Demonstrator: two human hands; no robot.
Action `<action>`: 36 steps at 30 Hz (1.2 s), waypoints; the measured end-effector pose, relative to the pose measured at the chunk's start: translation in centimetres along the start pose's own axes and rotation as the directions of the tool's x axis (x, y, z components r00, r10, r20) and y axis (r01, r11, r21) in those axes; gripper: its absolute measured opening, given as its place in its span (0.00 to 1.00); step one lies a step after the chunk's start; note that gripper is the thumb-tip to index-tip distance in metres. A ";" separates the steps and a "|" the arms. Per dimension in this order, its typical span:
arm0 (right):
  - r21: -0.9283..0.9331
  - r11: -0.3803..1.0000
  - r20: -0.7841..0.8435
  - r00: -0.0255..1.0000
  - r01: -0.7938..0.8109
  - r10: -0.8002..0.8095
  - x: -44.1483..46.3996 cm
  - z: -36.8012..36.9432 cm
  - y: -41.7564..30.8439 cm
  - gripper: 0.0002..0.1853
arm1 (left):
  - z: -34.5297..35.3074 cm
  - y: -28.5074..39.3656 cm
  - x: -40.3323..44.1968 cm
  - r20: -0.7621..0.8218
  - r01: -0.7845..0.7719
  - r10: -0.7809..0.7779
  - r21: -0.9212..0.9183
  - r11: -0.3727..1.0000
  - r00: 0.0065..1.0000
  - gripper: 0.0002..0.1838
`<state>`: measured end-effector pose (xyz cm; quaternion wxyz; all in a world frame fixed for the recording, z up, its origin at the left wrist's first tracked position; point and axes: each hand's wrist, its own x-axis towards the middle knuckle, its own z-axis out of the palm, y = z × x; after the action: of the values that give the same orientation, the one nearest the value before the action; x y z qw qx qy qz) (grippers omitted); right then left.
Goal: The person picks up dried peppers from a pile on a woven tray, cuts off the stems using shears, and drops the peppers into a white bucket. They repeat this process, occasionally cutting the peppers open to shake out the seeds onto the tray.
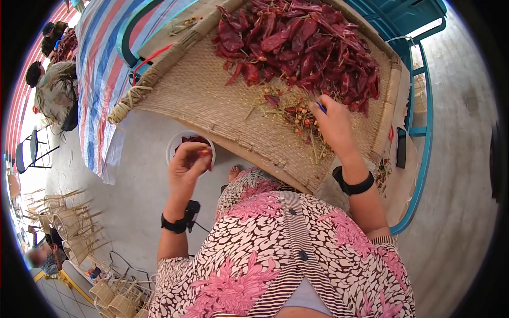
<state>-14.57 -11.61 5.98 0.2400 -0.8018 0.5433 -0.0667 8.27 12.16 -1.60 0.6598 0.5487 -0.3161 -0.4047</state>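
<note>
My left hand (186, 161) is pinched on a dried red chili (210, 163), which hangs over a white bucket (170, 146) with more dark red chilies inside. My right hand (335, 124) is closed around a small blue tool (321, 107); only a bit of it shows, so its kind is unclear. Just beside that hand lies a heap of cut stem ends (302, 119) with orange and yellow bits. Beyond it, a large pile of dried red chilies (302, 42) covers the far part of a woven tray (191, 85). Loose yellow seeds are scattered over the weave.
A teal metal frame (421, 132) runs around the tray's right side, with a dark phone-like object (401, 148) near it. Striped sheeting (101, 79) is at left. Woven baskets (69, 225), a folding chair (32, 151) and people (55, 95) are farther left.
</note>
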 end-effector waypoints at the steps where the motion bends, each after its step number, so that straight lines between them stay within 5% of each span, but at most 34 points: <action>1: -0.018 0.999 0.007 0.999 0.042 -0.042 0.3 0.1 -0.3 0.14 | -1.4 -0.9 0.0 -0.056 0.014 -0.008 0.094 0.995 0.998 0.12; 4: -0.012 0.973 -0.104 0.967 0.233 -0.233 1.6 3.0 0.0 0.12 | -5.1 -4.7 -0.1 -0.207 0.104 -0.044 0.291 0.951 0.977 0.11; 10: -0.194 0.963 0.122 0.979 0.186 -0.165 2.1 3.0 -0.5 0.11 | -10.8 -15.9 0.2 -0.276 0.192 -0.074 0.429 0.882 0.958 0.10; 16: -0.317 0.918 0.009 0.969 0.238 -0.248 2.4 3.2 1.1 0.11 | -14.1 -23.3 0.1 -0.316 0.234 -0.034 0.622 0.748 0.948 0.12; 19: 0.204 0.977 -0.014 0.998 0.063 -0.061 2.7 0.9 2.4 0.10 | -15.6 -25.4 -0.1 -0.343 0.261 -0.014 0.686 0.679 0.939 0.13; 22: 0.772 0.568 0.277 0.955 -0.285 0.102 2.3 -1.7 3.8 0.09 | -16.7 -27.3 -0.3 -0.359 0.259 0.034 0.733 0.629 0.933 0.12; 26: 0.898 0.205 0.377 0.921 -0.390 0.101 1.4 -1.5 3.9 0.07 | -17.8 -28.5 -0.2 -0.372 0.296 0.007 0.749 0.594 0.928 0.11; 29: 0.898 0.125 0.413 0.906 -0.423 0.099 1.2 -1.0 3.8 0.05 | -17.5 -27.9 -0.2 -0.384 0.358 -0.047 0.800 0.482 0.922 0.16; 35: 0.746 0.573 0.349 0.932 -0.339 0.098 1.4 0.1 2.9 0.07 | -12.0 -23.2 1.0 -0.444 0.216 0.154 0.674 0.707 0.883 0.24; 36: 0.624 0.749 0.232 0.968 -0.222 0.093 1.7 0.6 2.3 0.09 | -10.8 -21.8 1.0 -0.440 0.180 0.174 0.652 0.737 0.881 0.23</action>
<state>-15.54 -13.62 4.12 0.5554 -0.6237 0.5281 -0.1536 13.91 14.81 -25.14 0.4707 0.8320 -0.2694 -0.1169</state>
